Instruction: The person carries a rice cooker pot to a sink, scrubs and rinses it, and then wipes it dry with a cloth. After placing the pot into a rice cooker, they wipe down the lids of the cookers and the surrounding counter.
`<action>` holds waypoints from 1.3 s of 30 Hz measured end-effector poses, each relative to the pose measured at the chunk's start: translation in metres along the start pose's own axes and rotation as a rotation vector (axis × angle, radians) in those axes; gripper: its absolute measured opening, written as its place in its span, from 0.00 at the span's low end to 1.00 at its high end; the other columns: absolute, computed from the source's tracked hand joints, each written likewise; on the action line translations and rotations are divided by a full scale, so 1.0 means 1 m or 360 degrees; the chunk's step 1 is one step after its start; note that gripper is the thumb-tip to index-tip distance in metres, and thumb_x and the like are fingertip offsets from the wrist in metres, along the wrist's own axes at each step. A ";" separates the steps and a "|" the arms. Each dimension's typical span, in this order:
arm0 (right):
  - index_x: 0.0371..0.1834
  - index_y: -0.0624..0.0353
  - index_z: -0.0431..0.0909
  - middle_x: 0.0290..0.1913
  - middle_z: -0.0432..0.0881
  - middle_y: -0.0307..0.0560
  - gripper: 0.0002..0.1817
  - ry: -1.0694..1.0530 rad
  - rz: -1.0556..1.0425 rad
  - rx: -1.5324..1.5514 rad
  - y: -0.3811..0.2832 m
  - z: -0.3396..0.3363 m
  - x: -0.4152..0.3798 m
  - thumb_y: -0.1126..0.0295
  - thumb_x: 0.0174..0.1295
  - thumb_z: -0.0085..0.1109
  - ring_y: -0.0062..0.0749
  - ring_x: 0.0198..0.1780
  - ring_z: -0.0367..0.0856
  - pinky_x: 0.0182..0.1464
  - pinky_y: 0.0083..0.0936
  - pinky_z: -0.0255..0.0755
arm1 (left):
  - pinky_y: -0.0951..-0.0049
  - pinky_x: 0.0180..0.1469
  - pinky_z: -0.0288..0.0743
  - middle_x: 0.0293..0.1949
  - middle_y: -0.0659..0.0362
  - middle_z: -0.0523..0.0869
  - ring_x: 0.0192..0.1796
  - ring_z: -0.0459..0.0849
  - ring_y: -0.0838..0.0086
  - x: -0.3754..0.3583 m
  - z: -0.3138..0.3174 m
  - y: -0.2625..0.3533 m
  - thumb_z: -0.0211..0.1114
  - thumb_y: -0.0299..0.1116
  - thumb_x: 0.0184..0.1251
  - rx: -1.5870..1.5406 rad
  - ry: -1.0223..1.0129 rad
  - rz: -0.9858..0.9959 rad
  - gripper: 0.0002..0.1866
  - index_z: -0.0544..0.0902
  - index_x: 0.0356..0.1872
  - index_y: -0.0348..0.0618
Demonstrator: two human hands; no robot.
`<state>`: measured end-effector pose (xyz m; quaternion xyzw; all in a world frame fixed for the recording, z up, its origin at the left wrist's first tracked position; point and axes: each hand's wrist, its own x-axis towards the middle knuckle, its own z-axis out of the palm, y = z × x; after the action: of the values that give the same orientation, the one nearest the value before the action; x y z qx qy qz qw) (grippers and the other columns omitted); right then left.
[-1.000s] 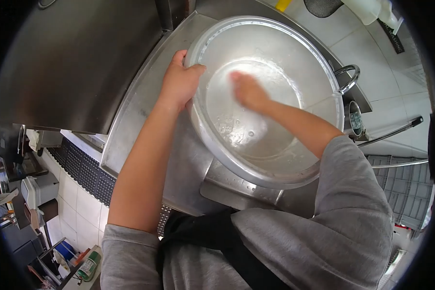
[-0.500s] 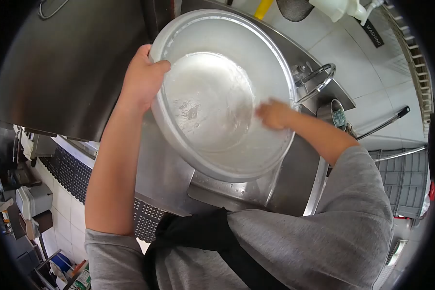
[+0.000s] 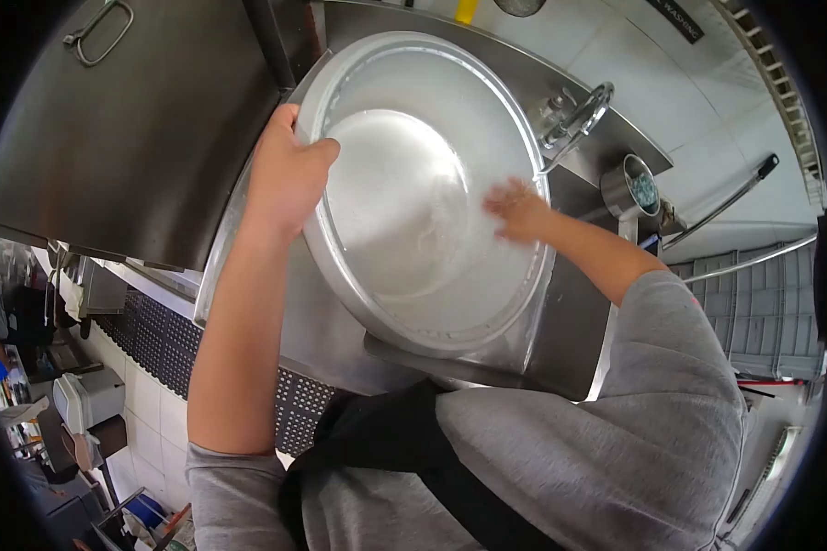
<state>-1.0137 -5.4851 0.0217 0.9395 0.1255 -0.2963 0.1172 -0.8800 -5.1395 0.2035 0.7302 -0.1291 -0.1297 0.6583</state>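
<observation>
A large round metal basin (image 3: 395, 174), wet inside, is tilted over the steel sink (image 3: 574, 303) with its open side facing me. My left hand (image 3: 289, 174) is closed on its left rim, the thumb over the edge and the fingers hidden behind. Over the basin's right inner side is my right hand (image 3: 516, 211), slightly blurred, its fingers apart and holding nothing. The curved faucet (image 3: 593, 108) stands just beyond the basin's right rim, its spout reaching toward that rim.
A metal container (image 3: 629, 186) with bluish-green contents stands right of the faucet. A large dark metal panel with a handle (image 3: 99, 35) rises at the left. Black perforated matting (image 3: 161, 331) lies on the floor. A grey crate (image 3: 753, 308) is at the far right.
The basin and my left hand sit slightly lower in view, and the hand has shifted right. My right hand has moved a little within the basin. Patches of droplets on the basin's bottom are gone.
</observation>
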 end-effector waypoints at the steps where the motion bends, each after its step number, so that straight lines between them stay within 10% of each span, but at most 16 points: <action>1: 0.72 0.55 0.60 0.76 0.55 0.46 0.33 0.0458 -0.0002 -0.0222 0.014 0.012 0.007 0.49 0.68 0.43 0.35 0.78 0.46 0.76 0.48 0.33 | 0.73 0.44 0.74 0.39 0.51 0.82 0.40 0.81 0.73 -0.003 0.003 -0.003 0.59 0.20 0.51 0.0003 -0.0008 -0.0002 0.20 0.73 0.49 0.30; 6: 0.69 0.55 0.65 0.74 0.58 0.56 0.27 -0.0522 -0.0484 0.0110 -0.089 0.010 -0.018 0.56 0.70 0.41 0.40 0.75 0.55 0.75 0.44 0.43 | 0.75 0.39 0.73 0.36 0.54 0.82 0.36 0.78 0.76 -0.026 0.020 -0.013 0.59 0.20 0.50 0.0095 0.0175 0.0147 0.15 0.75 0.43 0.30; 9: 0.72 0.55 0.61 0.75 0.55 0.53 0.29 -0.0221 -0.0818 0.1629 -0.157 0.006 -0.025 0.51 0.74 0.33 0.43 0.75 0.54 0.76 0.33 0.45 | 0.75 0.38 0.72 0.34 0.54 0.81 0.33 0.77 0.76 -0.049 0.031 -0.017 0.58 0.20 0.50 0.0219 0.0335 0.0239 0.14 0.76 0.41 0.30; 12: 0.72 0.57 0.59 0.75 0.56 0.52 0.30 -0.0281 -0.0882 0.1741 -0.160 -0.015 -0.034 0.50 0.75 0.31 0.42 0.75 0.54 0.75 0.26 0.46 | 0.75 0.41 0.71 0.34 0.54 0.80 0.35 0.77 0.75 -0.068 0.035 -0.012 0.57 0.20 0.50 0.0267 0.0395 0.0214 0.14 0.76 0.41 0.29; 14: 0.71 0.52 0.63 0.72 0.62 0.50 0.26 -0.0082 -0.0747 0.0701 -0.107 0.056 -0.001 0.56 0.72 0.38 0.40 0.72 0.60 0.75 0.37 0.47 | 0.76 0.42 0.71 0.35 0.54 0.79 0.36 0.76 0.76 -0.077 0.032 -0.015 0.56 0.19 0.50 0.0313 0.0400 0.0257 0.15 0.76 0.42 0.29; 15: 0.69 0.52 0.65 0.71 0.64 0.51 0.26 -0.0509 -0.0353 0.0019 -0.078 0.024 -0.001 0.62 0.67 0.42 0.40 0.71 0.63 0.76 0.42 0.45 | 0.76 0.44 0.71 0.35 0.54 0.79 0.37 0.76 0.76 -0.080 0.031 -0.016 0.56 0.19 0.50 0.0340 0.0422 0.0300 0.15 0.76 0.43 0.29; 17: 0.73 0.50 0.57 0.74 0.58 0.47 0.29 0.0339 0.0117 -0.0242 0.006 0.060 0.026 0.64 0.67 0.40 0.38 0.74 0.57 0.77 0.48 0.31 | 0.77 0.45 0.70 0.36 0.55 0.79 0.38 0.76 0.76 -0.089 0.028 -0.021 0.55 0.18 0.50 0.0305 0.0411 0.0287 0.16 0.75 0.43 0.29; 20: 0.75 0.48 0.54 0.76 0.55 0.40 0.31 0.1089 0.0215 -0.0511 0.034 0.008 -0.006 0.61 0.68 0.43 0.36 0.76 0.53 0.77 0.41 0.37 | 0.77 0.46 0.70 0.35 0.57 0.78 0.38 0.75 0.77 -0.105 0.020 -0.027 0.53 0.17 0.49 0.0273 0.0444 0.0256 0.17 0.75 0.44 0.30; 23: 0.65 0.53 0.68 0.65 0.69 0.61 0.31 0.1918 0.1010 0.0671 -0.002 0.020 -0.028 0.57 0.60 0.62 0.48 0.64 0.70 0.62 0.43 0.66 | 0.77 0.49 0.69 0.40 0.54 0.77 0.43 0.75 0.75 -0.129 0.012 -0.034 0.54 0.17 0.50 0.0228 0.0484 0.0185 0.18 0.74 0.46 0.31; 27: 0.50 0.66 0.75 0.37 0.83 0.63 0.37 0.1074 0.1270 0.1598 0.023 0.026 -0.003 0.38 0.57 0.60 0.57 0.45 0.82 0.50 0.42 0.73 | 0.77 0.54 0.66 0.51 0.51 0.72 0.52 0.72 0.73 -0.183 0.016 -0.063 0.58 0.18 0.56 0.0471 0.0526 0.0295 0.18 0.73 0.50 0.32; 33: 0.51 0.65 0.75 0.41 0.83 0.62 0.41 0.1278 0.0897 0.1454 0.063 -0.060 0.020 0.33 0.55 0.58 0.54 0.47 0.82 0.50 0.42 0.73 | 0.75 0.46 0.78 0.41 0.55 0.83 0.43 0.83 0.75 -0.071 -0.008 -0.009 0.62 0.39 0.66 -0.0143 0.0100 -0.0399 0.20 0.74 0.52 0.35; 39: 0.58 0.61 0.73 0.49 0.82 0.56 0.44 0.1266 0.0644 0.1277 0.060 -0.100 0.044 0.31 0.52 0.58 0.49 0.54 0.79 0.54 0.41 0.72 | 0.74 0.39 0.78 0.35 0.54 0.86 0.38 0.84 0.74 0.012 -0.008 -0.003 0.65 0.32 0.63 0.0054 -0.0337 -0.0508 0.12 0.80 0.41 0.33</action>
<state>-0.9081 -5.5051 0.0847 0.9544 -0.1435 0.0821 -0.2485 -0.8662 -5.1359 0.2016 0.7347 -0.0825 -0.3064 0.5996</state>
